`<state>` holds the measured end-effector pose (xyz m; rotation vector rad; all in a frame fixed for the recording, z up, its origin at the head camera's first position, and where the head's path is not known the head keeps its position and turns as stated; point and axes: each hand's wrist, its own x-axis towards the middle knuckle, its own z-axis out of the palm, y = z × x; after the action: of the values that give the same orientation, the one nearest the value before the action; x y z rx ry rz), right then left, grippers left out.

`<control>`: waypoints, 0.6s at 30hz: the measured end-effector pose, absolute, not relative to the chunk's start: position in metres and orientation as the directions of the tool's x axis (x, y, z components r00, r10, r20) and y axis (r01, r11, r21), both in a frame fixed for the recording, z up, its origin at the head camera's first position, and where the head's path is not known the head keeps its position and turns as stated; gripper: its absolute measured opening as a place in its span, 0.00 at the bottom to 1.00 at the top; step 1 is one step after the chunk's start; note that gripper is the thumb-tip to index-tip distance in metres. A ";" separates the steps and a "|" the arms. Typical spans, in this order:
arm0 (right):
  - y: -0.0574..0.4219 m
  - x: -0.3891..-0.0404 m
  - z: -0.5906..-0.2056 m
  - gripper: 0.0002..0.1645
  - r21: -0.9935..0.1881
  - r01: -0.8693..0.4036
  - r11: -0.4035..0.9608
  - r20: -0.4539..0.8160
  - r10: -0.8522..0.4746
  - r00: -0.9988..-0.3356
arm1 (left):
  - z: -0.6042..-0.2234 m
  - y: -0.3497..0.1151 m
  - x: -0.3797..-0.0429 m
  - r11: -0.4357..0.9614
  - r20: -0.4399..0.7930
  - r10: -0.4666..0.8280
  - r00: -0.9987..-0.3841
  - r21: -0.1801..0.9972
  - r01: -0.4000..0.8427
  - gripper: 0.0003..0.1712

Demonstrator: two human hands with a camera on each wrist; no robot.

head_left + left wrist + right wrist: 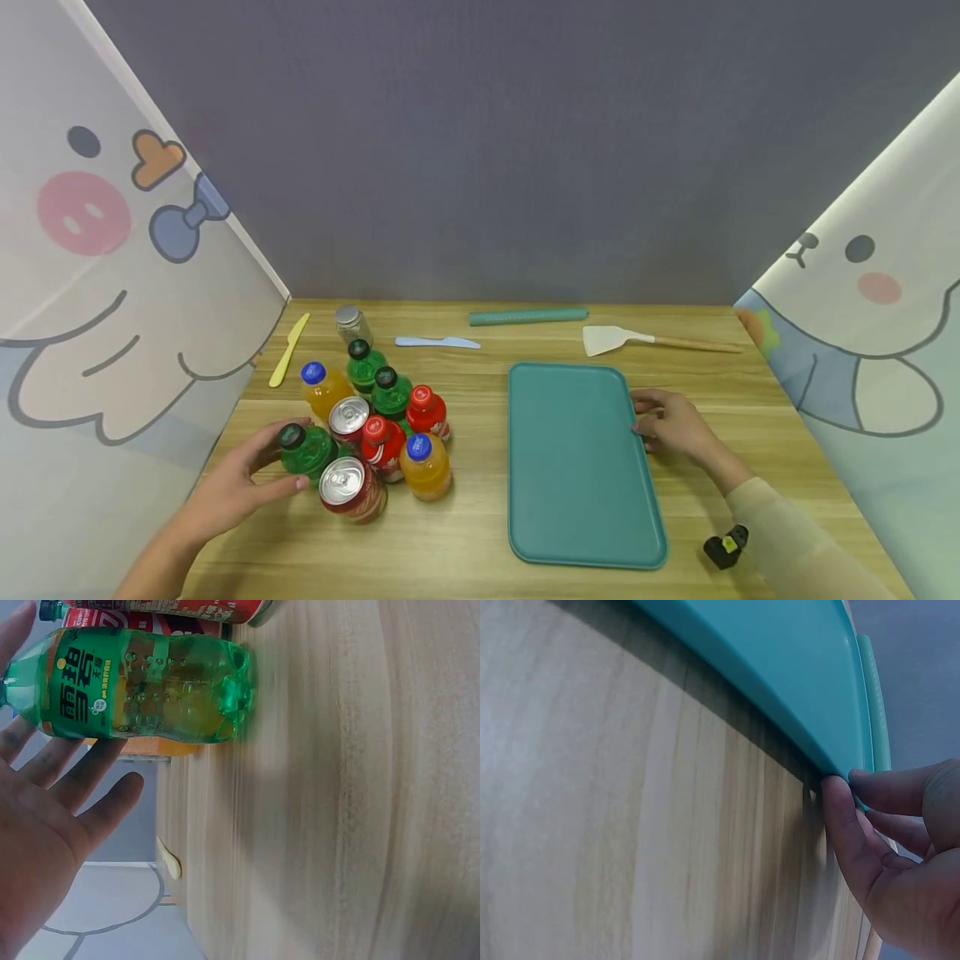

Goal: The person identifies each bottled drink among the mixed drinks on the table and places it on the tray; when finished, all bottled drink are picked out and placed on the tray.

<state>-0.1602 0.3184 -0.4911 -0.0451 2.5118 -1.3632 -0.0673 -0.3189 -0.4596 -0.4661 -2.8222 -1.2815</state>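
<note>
My left hand is around a green soda bottle at the left of a group of drinks. In the left wrist view its fingers reach fairly straight behind the upright bottle, and the thumb is apart from them. My right hand is at the right rim of a teal tray. In the right wrist view its fingertips pinch the tray's rim. A red soda can stands right beside the green bottle.
Behind the can stand more green bottles, red bottles and orange drink bottles. Toward the back lie a yellow knife, a blue knife, a teal stick and a spatula. A glass jar stands there too.
</note>
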 end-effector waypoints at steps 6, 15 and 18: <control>0.315 -0.164 -0.493 0.35 -0.830 0.120 0.545 -0.242 -0.158 -0.957 | -0.462 -0.314 -0.067 0.601 0.152 0.234 -0.960 0.754 0.266 0.39; 0.310 -0.168 -0.494 0.35 -0.818 0.165 0.551 -0.272 -0.119 -0.955 | -0.466 -0.312 -0.069 0.582 0.159 0.195 -0.968 0.775 0.245 0.36; 0.311 -0.168 -0.494 0.35 -0.821 0.165 0.547 -0.268 -0.113 -0.957 | -0.467 -0.311 -0.069 0.574 0.171 0.188 -0.967 0.780 0.250 0.36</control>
<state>-0.1685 0.3107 -0.4942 0.0429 2.4971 -1.3697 -0.0692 -0.3111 -0.4671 -0.3797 -2.7248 -1.3672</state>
